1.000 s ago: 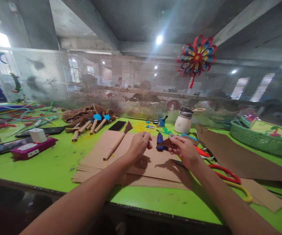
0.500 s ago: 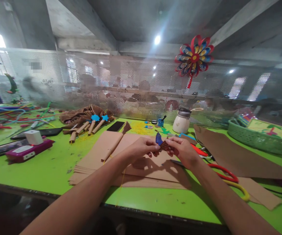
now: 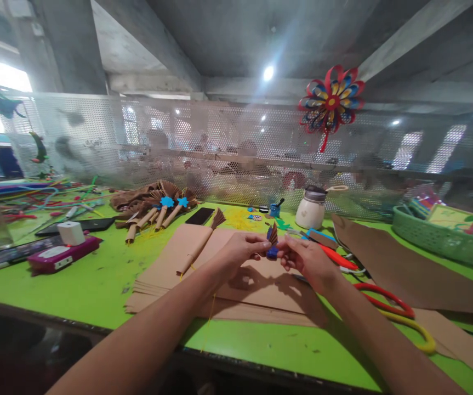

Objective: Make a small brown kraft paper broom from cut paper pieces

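My left hand (image 3: 246,248) pinches a small pleated piece of brown paper (image 3: 274,233) with dark blue paper (image 3: 272,251) on it. My right hand (image 3: 304,258) has its fingers closed at the right edge of the same piece. Both hands are above a stack of tan paper sheets (image 3: 170,263), on which their shadows fall. To the left on this stack lies a rolled paper stick (image 3: 197,249) with a fanned end and yellow thread. Scissors with red and yellow handles (image 3: 388,300) lie by my right forearm, their blades partly hidden.
Several paper stick pieces with blue cutouts (image 3: 167,203) lie at the back left, beside a black phone (image 3: 200,216). A lidded jar (image 3: 311,208) stands behind my right hand. At right are brown sheets (image 3: 396,269) and a green basket (image 3: 442,236); a purple box (image 3: 63,253) is at left.
The pleated piece has been turned in my fingers: its brown folds now stand upright, with blue lower down. The view has shifted slightly, so everything appears a little lower and farther right.
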